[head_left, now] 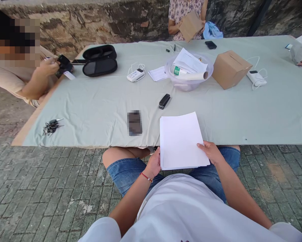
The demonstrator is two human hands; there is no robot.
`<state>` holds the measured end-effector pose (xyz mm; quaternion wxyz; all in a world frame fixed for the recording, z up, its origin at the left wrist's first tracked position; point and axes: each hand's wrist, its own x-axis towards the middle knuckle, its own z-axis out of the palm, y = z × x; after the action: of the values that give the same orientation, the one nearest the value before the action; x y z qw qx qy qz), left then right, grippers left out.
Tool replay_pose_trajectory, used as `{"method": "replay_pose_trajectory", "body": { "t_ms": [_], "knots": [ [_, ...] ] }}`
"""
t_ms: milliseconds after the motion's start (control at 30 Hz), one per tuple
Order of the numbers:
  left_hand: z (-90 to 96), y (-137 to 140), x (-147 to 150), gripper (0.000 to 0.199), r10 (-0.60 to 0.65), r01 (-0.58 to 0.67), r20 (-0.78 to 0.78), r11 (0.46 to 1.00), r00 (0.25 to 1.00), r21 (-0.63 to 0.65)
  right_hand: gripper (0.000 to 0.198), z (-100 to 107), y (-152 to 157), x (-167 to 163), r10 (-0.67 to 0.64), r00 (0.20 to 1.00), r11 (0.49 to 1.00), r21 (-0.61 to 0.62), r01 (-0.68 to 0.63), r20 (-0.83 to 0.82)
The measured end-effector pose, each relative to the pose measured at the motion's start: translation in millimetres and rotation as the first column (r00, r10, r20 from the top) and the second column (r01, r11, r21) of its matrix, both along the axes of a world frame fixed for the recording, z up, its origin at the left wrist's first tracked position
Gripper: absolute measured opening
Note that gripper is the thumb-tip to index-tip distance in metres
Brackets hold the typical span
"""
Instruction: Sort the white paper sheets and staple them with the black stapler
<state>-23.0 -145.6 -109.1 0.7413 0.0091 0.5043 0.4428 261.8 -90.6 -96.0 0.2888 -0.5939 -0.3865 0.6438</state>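
A stack of white paper sheets [182,141] rests partly on the near table edge, its front part jutting over my lap. My left hand [154,163] grips the stack's left side near the front corner, fingers hidden below. On the right edge, my right hand [211,152] holds the same stack, thumb on top and the other fingers underneath. Just beyond the paper lies a black stapler [164,101]. Left of the stack is a dark, blurred-out flat object [135,123].
A plastic basin [187,85] with papers and a roll, a cardboard box [230,69], white corded devices [136,75], [257,79], a black case [100,67] and keys [51,127] occupy the cloth-covered table [95,104]. Other people sit at the left, far side and right.
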Motion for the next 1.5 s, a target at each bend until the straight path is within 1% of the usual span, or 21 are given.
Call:
{"method": "replay_pose_trajectory", "body": {
  "t_ms": [133, 200, 267, 333, 400, 467, 500, 533, 600, 667, 733, 800, 867, 1000, 1100, 1133, 1200, 1267, 1333, 1433, 1500],
  "knots": [
    [0.5, -1, 3, 0.045, -0.028, 0.028, -0.012, 0.999, 1.0, 0.023, 0.045, 2, -1, -7, 0.026, 0.999, 1.0, 0.006, -0.027, 0.031],
    [0.4, -1, 5, 0.043, -0.059, 0.061, -0.037, 0.996, 0.998, 0.067, 0.041, 1, -1, -13, 0.05, 0.995, 0.997, 0.048, -0.054, 0.086],
    [-0.8, -2, 7, 0.042, -0.078, 0.086, -0.077, 0.99, 0.994, 0.109, 0.037, 0, 0, -18, 0.059, 0.98, 0.99, 0.117, -0.082, 0.192],
    [-3.0, -2, 6, 0.042, -0.073, 0.086, -0.109, 0.989, 0.991, 0.124, 0.033, 0, 3, -19, 0.018, 0.942, 0.976, 0.197, -0.089, 0.334],
    [-5.2, -2, 4, 0.041, -0.057, 0.073, -0.128, 0.99, 0.99, 0.118, 0.03, -1, 4, -14, -0.045, 0.883, 0.962, 0.257, -0.087, 0.467],
    [-6.4, -4, 1, 0.041, -0.059, 0.074, -0.135, 0.991, 0.989, 0.107, 0.028, -3, 3, -4, -0.054, 0.837, 0.96, 0.258, -0.106, 0.545],
    [-6.7, -6, -1, 0.041, -0.068, 0.082, -0.138, 0.991, 0.988, 0.103, 0.029, -4, 1, 1, -0.027, 0.833, 0.966, 0.229, -0.12, 0.553],
    [-6.8, -8, -2, 0.041, -0.08, 0.095, -0.139, 0.99, 0.987, 0.102, 0.031, -6, -1, 5, 0.012, 0.845, 0.974, 0.183, -0.13, 0.535],
    [-7.0, -12, -6, 0.042, -0.118, 0.132, -0.132, 0.986, 0.984, 0.104, 0.035, -9, -6, 11, 0.069, 0.905, 0.99, 0.082, -0.114, 0.42],
    [-8.1, -16, -9, 0.041, -0.163, 0.172, -0.097, 0.98, 0.982, 0.1, 0.036, -13, -11, 10, 0.049, 0.968, 0.999, 0.009, -0.053, 0.247],
    [-10.6, -17, -12, 0.039, -0.196, 0.198, -0.023, 0.976, 0.98, 0.092, 0.035, -17, -14, 6, -0.01, 0.995, 1.0, -0.021, 0.012, 0.097],
    [-14.1, -16, -15, 0.04, -0.199, 0.194, 0.061, 0.978, 0.978, 0.081, 0.032, -20, -16, 1, -0.052, 0.998, 0.998, -0.025, 0.053, 0.027],
    [-17.8, -12, -18, 0.044, -0.191, 0.186, 0.112, 0.981, 0.975, 0.054, 0.03, -23, -20, -3, -0.047, 0.999, 0.998, -0.035, 0.047, 0.016],
    [-22.1, -5, -18, 0.05, -0.212, 0.214, 0.113, 0.977, 0.971, -0.005, 0.029, -23, -33, -5, 0.077, 0.996, 0.992, -0.098, -0.08, -0.038],
    [-22.9, -4, -15, 0.049, -0.232, 0.232, 0.06, 0.973, 0.971, 0.012, 0.03, -23, -40, -4, 0.138, 0.987, 0.983, -0.111, -0.146, -0.084],
    [-23.0, -4, -14, 0.048, -0.238, 0.238, 0.04, 0.971, 0.97, 0.022, 0.032, -23, -41, -4, 0.127, 0.988, 0.985, -0.107, -0.136, -0.085],
    [-23.3, -4, -13, 0.046, -0.245, 0.244, 0.019, 0.969, 0.969, 0.035, 0.036, -26, -40, -5, 0.063, 0.995, 0.992, -0.101, -0.07, -0.073],
    [-23.9, -5, -11, 0.045, -0.237, 0.236, 0.03, 0.971, 0.971, 0.046, 0.038, -28, -38, -8, -0.001, 0.998, 0.996, -0.092, -0.005, -0.057],
    [-24.6, -6, -9, 0.045, -0.223, 0.221, 0.037, 0.974, 0.974, 0.052, 0.038, -29, -34, -13, 0.001, 0.996, 0.995, -0.096, -0.009, -0.084],
    [-25.7, -7, -7, 0.044, -0.211, 0.211, -0.036, 0.977, 0.977, 0.018, 0.038, -27, -29, -19, 0.044, 0.968, 0.987, -0.14, -0.08, -0.246],
    [-26.0, -9, -5, 0.043, -0.221, 0.222, -0.089, 0.975, 0.971, 0.009, 0.039, -27, -24, -21, -0.002, 0.932, 0.983, -0.172, -0.064, -0.362]
  ]
}}
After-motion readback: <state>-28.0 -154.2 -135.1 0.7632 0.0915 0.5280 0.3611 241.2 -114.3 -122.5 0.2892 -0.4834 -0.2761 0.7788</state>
